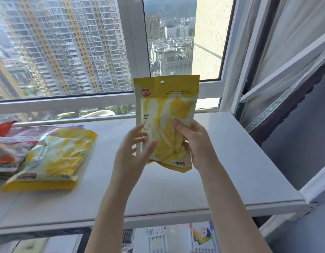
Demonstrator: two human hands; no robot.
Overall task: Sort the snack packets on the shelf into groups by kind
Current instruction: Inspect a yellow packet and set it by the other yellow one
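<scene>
- A yellow snack packet (166, 114) is held upright in the air above the right part of the white shelf (231, 161), in front of the window (67, 52)
- The right hand (196, 143) grips its lower right edge, thumb pressed on the front and the other fingers behind it
- The left hand (132, 152) is beside the packet's lower left edge with fingers spread and loose; they look to be just touching it, not clasping it
- A second yellow packet (54, 157) of what looks like the same kind lies flat on the left part of the shelf
- Just beyond it, at the left edge, lies a heap of other packets (8, 148), red, white and purple, overlapping one another; their kinds are too blurred to tell
- Judging from this, sorting is under way but early: one yellow packet seems set apart, the held one probably belongs with it, and the mixed heap is still to be split
- The right side of the shelf has room for further groups
</scene>
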